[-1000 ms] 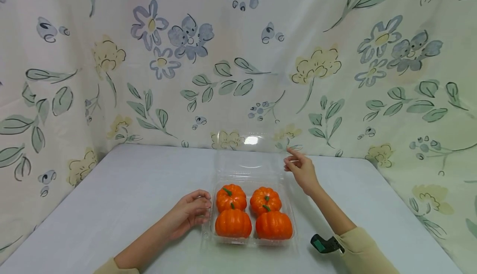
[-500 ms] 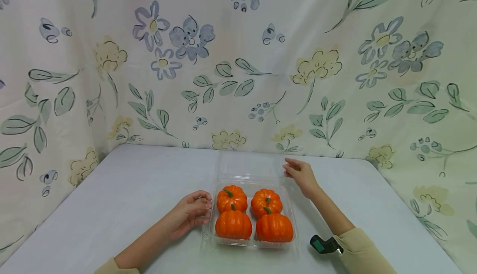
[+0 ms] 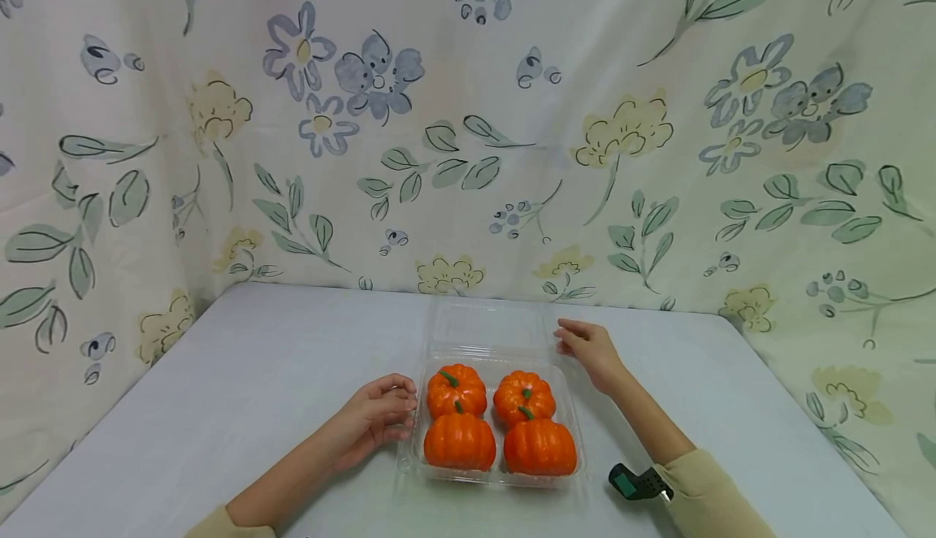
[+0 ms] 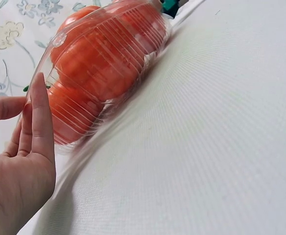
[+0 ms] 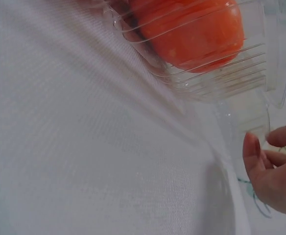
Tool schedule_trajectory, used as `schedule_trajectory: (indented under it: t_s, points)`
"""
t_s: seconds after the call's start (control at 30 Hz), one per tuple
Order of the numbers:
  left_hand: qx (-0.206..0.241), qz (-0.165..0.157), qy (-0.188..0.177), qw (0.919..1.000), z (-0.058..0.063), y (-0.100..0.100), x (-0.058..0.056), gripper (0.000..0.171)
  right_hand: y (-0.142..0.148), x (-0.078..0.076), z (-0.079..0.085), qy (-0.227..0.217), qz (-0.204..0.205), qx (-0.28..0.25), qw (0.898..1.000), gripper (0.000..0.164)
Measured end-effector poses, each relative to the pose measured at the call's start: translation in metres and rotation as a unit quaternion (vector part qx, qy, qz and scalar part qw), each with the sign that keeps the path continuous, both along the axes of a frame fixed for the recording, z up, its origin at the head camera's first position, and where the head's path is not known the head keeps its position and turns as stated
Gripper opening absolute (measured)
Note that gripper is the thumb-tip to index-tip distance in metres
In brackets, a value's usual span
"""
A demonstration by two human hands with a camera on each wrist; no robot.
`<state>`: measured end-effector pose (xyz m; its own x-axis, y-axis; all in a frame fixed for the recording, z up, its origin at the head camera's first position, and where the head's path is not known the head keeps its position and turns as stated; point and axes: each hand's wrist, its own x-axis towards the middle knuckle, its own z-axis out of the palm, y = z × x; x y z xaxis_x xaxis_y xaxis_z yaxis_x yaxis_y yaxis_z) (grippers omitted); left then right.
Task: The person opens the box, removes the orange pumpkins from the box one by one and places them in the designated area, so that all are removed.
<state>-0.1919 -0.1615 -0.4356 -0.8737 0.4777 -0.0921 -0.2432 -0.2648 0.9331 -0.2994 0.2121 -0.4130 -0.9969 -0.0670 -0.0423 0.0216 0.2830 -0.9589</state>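
A clear plastic clamshell container (image 3: 500, 479) sits on the table with several small orange pumpkins (image 3: 459, 442) inside, their stems green. Its hinged lid (image 3: 491, 328) lies folded back behind the base, nearly flat. On the container's left side my left hand (image 3: 373, 418) pinches the rim; in the left wrist view the thumb and fingers (image 4: 41, 122) meet at that edge. My right hand (image 3: 591, 351) is at the lid's right edge. Thumb and forefinger pinch that edge (image 5: 267, 128) in the right wrist view, where the other fingers are partly hidden.
A white cloth covers the table (image 3: 292, 343). Behind and at both sides hangs a floral curtain (image 3: 468, 115). A dark device (image 3: 638, 483) is worn at the right sleeve's cuff.
The lid has swung back and down from a raised tilt to nearly flat. My right hand has come down with it. My left hand and the pumpkins stay in place.
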Motion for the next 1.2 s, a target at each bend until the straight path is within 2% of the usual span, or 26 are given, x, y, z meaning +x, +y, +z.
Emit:
schedule_trajectory:
  t_s: [0.17, 0.4, 0.67, 1.2]
  points:
    - [0.003, -0.001, -0.001, 1.0000, -0.001, 0.000, 0.000, 0.009, 0.003, 0.005, 0.004, 0.014, 0.008, 0.009, 1.000, 0.046]
    - [0.004, 0.003, -0.003, 1.0000, -0.002, 0.000, 0.000, 0.009, 0.008, 0.017, 0.009, 0.076, 0.030, 0.054, 0.995, 0.046]
    - [0.003, 0.005, -0.003, 1.0000, -0.001, 0.000, 0.000, 0.009, 0.012, 0.032, 0.017, 0.134, 0.041, 0.152, 0.978, 0.044]
    - [0.000, 0.006, -0.004, 1.0000, -0.001, 0.000, 0.000, 0.008, 0.006, 0.064, 0.028, 0.217, 0.115, 0.192, 0.950, 0.042]
